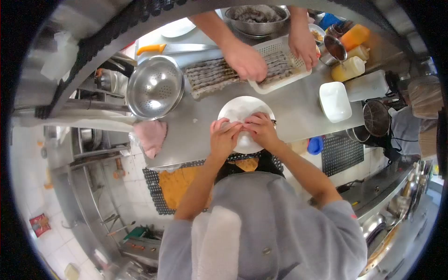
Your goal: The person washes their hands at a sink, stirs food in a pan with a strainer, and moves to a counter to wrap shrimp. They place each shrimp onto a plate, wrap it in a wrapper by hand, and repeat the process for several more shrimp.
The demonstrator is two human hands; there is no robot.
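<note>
A white round plate point(239, 103) lies at the near edge of the steel counter, right in front of me. Over it, my left hand point(225, 135) and my right hand point(261, 129) meet at the fingertips. Both hands are closed, their fingers pinched together; whatever is between them is too small and covered to make out. Something whitish, hard to tell from the plate itself, shows around my fingers. A small white scrap point(195, 120) sits on the counter to the left.
Across the counter, another person's hands point(246, 60) work over a white perforated basket point(291, 80) and rows of greyish, shrimp-like pieces point(210, 77). An orange-handled knife point(186, 48), a steel colander point(154, 88), a pink cloth point(151, 136), a white square bowl point(335, 102) and sauce bottles point(349, 69) surround the area.
</note>
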